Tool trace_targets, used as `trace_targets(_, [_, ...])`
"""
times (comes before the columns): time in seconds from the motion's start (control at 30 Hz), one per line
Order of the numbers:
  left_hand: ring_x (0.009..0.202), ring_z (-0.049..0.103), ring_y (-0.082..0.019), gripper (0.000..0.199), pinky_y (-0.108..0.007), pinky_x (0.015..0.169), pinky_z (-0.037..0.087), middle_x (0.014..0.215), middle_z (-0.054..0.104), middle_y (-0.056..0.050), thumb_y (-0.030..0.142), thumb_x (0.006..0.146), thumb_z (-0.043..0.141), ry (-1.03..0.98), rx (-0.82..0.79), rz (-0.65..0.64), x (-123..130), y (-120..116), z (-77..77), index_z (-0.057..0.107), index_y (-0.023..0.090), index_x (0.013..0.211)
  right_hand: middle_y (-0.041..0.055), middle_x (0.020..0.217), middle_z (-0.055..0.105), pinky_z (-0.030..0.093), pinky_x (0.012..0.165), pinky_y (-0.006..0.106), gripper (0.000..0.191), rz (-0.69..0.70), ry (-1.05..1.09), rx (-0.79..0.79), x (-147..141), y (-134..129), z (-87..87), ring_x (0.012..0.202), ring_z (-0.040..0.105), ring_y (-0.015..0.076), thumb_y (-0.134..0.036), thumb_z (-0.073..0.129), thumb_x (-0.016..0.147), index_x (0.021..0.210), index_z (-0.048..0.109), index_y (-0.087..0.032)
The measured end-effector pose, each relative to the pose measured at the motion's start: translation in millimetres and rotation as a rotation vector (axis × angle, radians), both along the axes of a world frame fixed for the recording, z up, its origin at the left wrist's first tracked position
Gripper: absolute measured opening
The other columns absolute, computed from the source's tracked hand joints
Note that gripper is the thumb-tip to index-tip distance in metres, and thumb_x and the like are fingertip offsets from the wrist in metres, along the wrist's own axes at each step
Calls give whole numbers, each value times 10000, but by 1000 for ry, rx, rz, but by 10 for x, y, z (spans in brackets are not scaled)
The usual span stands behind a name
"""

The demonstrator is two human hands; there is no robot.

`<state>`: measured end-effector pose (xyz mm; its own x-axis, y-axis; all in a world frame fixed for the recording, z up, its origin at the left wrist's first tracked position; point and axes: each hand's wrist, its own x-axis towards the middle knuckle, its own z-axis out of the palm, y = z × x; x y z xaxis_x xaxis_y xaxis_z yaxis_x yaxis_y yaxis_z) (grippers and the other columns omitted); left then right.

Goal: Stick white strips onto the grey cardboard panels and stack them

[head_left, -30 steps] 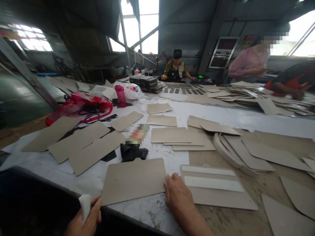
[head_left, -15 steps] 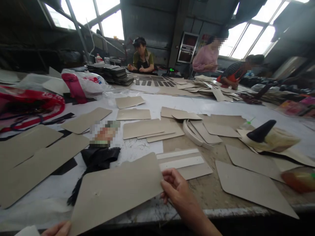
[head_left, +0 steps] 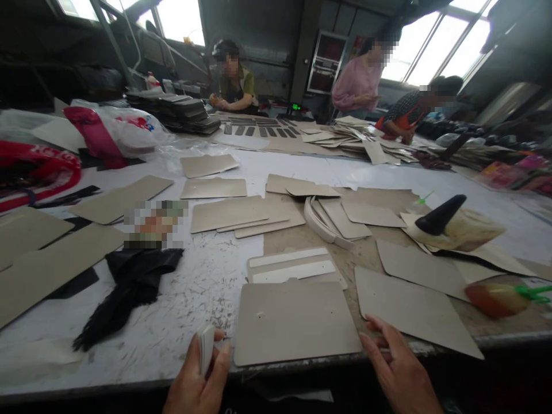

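The table [head_left: 202, 276] spreads out behind and to both sides of the front panel [head_left: 297, 325], a plain beige board lying flat at the near edge. This panel looks light, thin and fairly stiff, smooth enough to slide; its left and right edges seem the best places to pinch, as the broad face offers little to hold. Just behind the front panel, and seemingly overlapped by it, lies a strip-bearing panel [head_left: 337, 276]. The right grip [head_left: 399, 365] is at the front panel's right edge, fingers loosely parted around nothing, thumb beside that edge (touching or just short, I cannot tell). The left grip [head_left: 196, 368] sits just left of the front panel, apart from it, thumb and fingers closed around folded white strips [head_left: 206, 348], which look soft and bendable.
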<state>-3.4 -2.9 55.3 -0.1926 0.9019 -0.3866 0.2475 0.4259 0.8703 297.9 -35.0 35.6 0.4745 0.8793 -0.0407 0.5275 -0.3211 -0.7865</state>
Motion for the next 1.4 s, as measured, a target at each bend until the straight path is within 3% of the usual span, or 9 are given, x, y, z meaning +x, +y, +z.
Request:
trace_targets(0.1, [399,358,-90,350,-214,424,263,490,477,66,541,783,437,-331,-151,-135,31,-4,27,445,217,913,96,1014,596,494,694,329,380,98,-115,35,-150,91,204,824,581,226,-488,524,775,1028,600,-214])
trace_targets(0.3, [389,370,-57,474,-191,389,227,495,498,24,588,827,358,-509,-270,-565,331,28,249,519,150,743,45,820,653,485,586,241,300,636,583,-244,-1086,371,564,702,626,171,-461,534,809,915,584,-185])
trace_targets(0.47, [393,412,-73,580,-201,412,293,456,484,1,608,834,341,-496,-200,-590,359,15,351,572,116,631,-89,412,473,275,280,172,374,522,1017,-315,-1436,424,491,278,417,90,-496,658,688,721,416,-212])
trace_targets(0.7, [507,531,-93,452,-225,502,425,658,596,-25,551,813,469,-504,-81,-500,223,-10,238,583,120,734,-42,599,533,428,530,180,346,310,832,-16,-1462,495,545,545,517,76,-470,641,745,690,465,-177])
trace_targets(0.87, [521,574,-133,488,-251,519,462,595,596,-30,591,811,431,-487,-50,-444,256,-2,178,564,122,801,-74,526,468,330,356,186,338,472,1008,-184,-1574,395,515,366,400,65,-525,518,820,814,484,-188])
trace_targets(1.07, [587,593,-122,438,-210,546,455,687,636,-30,484,903,270,-97,166,-693,158,-157,60,578,178,847,-65,549,442,367,425,201,349,260,797,-74,-1071,518,602,444,431,86,-546,509,814,827,497,-197])
trace_targets(1.13, [602,612,-124,335,-203,545,470,720,657,-17,387,919,287,111,337,-656,44,-130,5,567,205,941,-78,519,381,299,397,203,337,378,537,-156,-865,620,621,412,365,87,-539,459,839,828,506,-206])
trace_targets(1.27, [604,624,-171,334,-280,543,531,713,658,-37,99,831,339,654,786,-571,-118,96,-71,529,158,1099,-2,608,537,347,547,260,246,589,-218,-221,-819,821,624,601,537,172,-398,371,897,810,512,-217])
trace_targets(1.4, [783,607,-196,455,-366,673,559,849,633,-114,-53,754,257,851,1006,-544,-109,363,-146,536,72,1090,27,742,643,345,598,260,187,795,-428,-278,-1144,1020,611,695,605,190,-292,341,923,854,498,-219])
